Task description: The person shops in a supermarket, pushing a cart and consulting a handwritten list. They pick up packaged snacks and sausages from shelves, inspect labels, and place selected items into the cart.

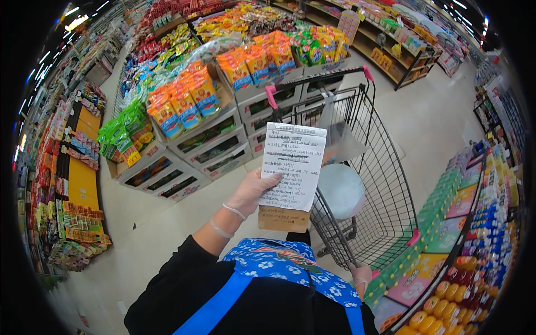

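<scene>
My left hand, in a clear thin glove with a band round the wrist, holds a handwritten paper list upright before me. Several of its lines are crossed out, and a brown piece of cardboard shows below it. My right hand, lower and to the right, grips the near rim of a black wire shopping cart with pink corners. Behind the list, a pale round object shows through the cart; what it is I cannot tell. A clear plastic bag hangs at the cart's far end.
Stacked display boxes with orange and green snack packs stand ahead and to the left. Drink bottles line the right side, close to the cart. Shelves border the aisle floor at left; wooden shelving stands far right.
</scene>
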Tool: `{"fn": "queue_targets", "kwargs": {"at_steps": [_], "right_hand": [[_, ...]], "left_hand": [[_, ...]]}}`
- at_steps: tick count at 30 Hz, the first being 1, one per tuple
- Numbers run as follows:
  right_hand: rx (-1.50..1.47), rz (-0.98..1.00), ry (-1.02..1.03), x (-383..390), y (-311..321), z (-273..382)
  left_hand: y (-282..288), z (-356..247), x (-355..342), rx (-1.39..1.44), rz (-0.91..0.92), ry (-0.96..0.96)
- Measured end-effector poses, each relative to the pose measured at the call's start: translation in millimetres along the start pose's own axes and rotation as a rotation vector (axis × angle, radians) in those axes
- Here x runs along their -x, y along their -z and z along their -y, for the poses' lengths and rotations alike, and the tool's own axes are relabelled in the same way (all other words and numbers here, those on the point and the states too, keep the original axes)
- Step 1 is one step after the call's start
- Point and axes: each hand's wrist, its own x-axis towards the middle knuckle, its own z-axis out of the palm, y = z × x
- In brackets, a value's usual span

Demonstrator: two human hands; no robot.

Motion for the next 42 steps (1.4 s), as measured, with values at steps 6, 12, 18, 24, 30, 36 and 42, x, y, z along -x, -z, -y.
{"fn": "queue_targets", "kwargs": {"at_steps": [6,12,18,24,30,36,42], "right_hand": [[-0.001,-0.035,0.037,-99.3,75.9,16.5],[0.013,-0.057,0.014,-198.5,131.2,33.0],[-0.037,0.005,-0.046,-301.6,170.1,52.8],[-0.053,-0.049,-0.040,-372.9,217.9,93.5],[-0.005,-0.069,-0.015,-455.4,253.4,127.9],[0.065,-0.106,0.143,-541.1,283.3,168.4],[0.071,-0.077,0.273,-625.0,347.5,223.5]], "left_hand": [[-60.4,-32.9,-97.2,-0.027,-0.080,-0.024],[-100.8,-44.6,-185.4,-0.012,-0.126,0.010],[-124.8,-52.0,-295.2,-0.057,-0.112,0.003],[-149.7,-77.1,-418.7,0.029,-0.055,-0.026],[-180.3,-101.4,-525.5,0.147,-0.021,0.087],[-209.4,-106.0,-602.1,0.133,-0.113,0.191],[-248.3,-107.3,-696.0,0.143,-0.115,0.149]]}}
